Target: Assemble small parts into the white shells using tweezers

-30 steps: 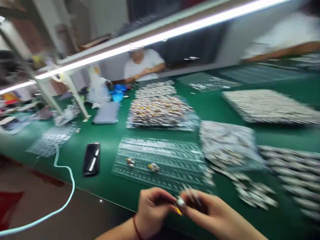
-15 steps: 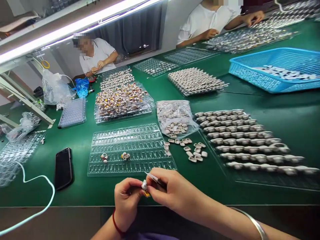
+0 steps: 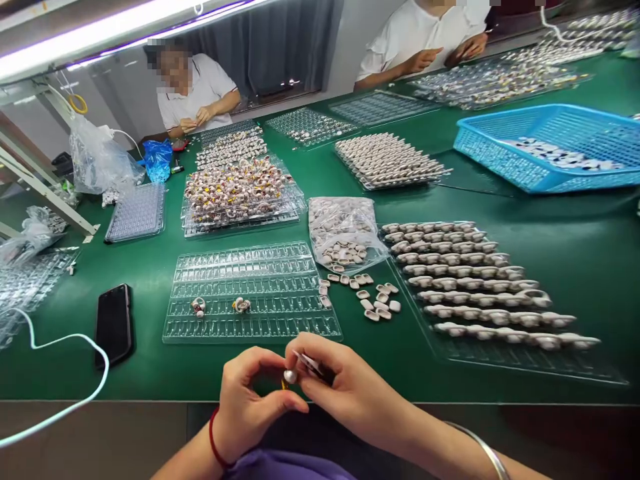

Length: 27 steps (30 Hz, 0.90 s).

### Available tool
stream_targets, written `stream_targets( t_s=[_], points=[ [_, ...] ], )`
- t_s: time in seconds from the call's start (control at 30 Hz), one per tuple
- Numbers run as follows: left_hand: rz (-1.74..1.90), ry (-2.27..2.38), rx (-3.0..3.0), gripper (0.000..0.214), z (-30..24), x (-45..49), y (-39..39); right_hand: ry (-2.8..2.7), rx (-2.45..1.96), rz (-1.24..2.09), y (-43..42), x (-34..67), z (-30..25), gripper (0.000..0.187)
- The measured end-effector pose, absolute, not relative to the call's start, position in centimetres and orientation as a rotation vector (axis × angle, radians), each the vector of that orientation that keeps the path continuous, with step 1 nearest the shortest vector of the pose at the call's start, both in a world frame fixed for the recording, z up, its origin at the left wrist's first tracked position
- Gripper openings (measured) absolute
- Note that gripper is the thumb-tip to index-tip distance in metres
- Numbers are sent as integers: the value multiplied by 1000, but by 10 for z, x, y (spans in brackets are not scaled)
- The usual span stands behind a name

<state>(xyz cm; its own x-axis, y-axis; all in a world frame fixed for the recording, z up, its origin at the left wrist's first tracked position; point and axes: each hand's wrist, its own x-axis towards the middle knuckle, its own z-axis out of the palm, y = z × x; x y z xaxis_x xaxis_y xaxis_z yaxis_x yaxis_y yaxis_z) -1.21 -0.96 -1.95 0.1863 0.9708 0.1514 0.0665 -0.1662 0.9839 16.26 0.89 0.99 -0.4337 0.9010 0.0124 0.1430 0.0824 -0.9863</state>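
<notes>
Both hands sit a bit lower, nearer the desk (image 3: 150,373) edge, vs 0.5 s ago. L hand (image 3: 247,400) grip pinches a small part (image 3: 289,377). R hand (image 3: 350,393) grip is clamped on tweezers (image 3: 309,362), tips at the part, just short of the tray (image 3: 250,267).

Your table (image 3: 575,247): green top.
Ahead of you: clear tray (image 3: 250,293), bag (image 3: 345,230), loose caps (image 3: 373,300).
Your left: phone (image 3: 114,325), cable (image 3: 60,343).
Your far right: blue basket (image 3: 500,157).
</notes>
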Motion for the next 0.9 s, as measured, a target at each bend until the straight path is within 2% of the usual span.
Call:
stream_targets(
  t_s=[0.1, 0.17, 0.23, 0.33, 0.47, 0.57, 0.67, 0.77, 0.9],
  points=[
    [1056, 1121, 1511, 14, -10, -11, -6, -1699, -1027, 1403, 8, 165, 8, 10],
    [979, 1103, 1515, 6, -3, -13, -2, -1729, -991, 1355, 9, 167, 7, 14],
    [907, 1062, 1524, 10, 3, -17, 2, -1776, -926, 1306, 10, 169, 4, 18],
    [852, 1076, 1523, 16, 8, -23, 8, -1828, -853, 1249, 11, 175, -2, 14],
    [784, 1196, 1511, 15, 2, -28, 13, -1998, -823, 1132, 8, 184, -11, 45],
    [720, 1265, 1537, 15, -6, -29, 15, -2106, -882, 1011, 6, 189, -13, 52],
    [677, 1311, 1554, 13, -10, -28, 17, -2227, -943, 784, 6, 189, -8, 47],
    [654, 1319, 1543, 12, -11, -27, 18, -2405, -975, 401, 6, 186, -2, 41],
    [633, 1305, 1517, 12, -10, -26, 18, -2579, -1003, -1, 4, 178, 4, 43]
  ],
)
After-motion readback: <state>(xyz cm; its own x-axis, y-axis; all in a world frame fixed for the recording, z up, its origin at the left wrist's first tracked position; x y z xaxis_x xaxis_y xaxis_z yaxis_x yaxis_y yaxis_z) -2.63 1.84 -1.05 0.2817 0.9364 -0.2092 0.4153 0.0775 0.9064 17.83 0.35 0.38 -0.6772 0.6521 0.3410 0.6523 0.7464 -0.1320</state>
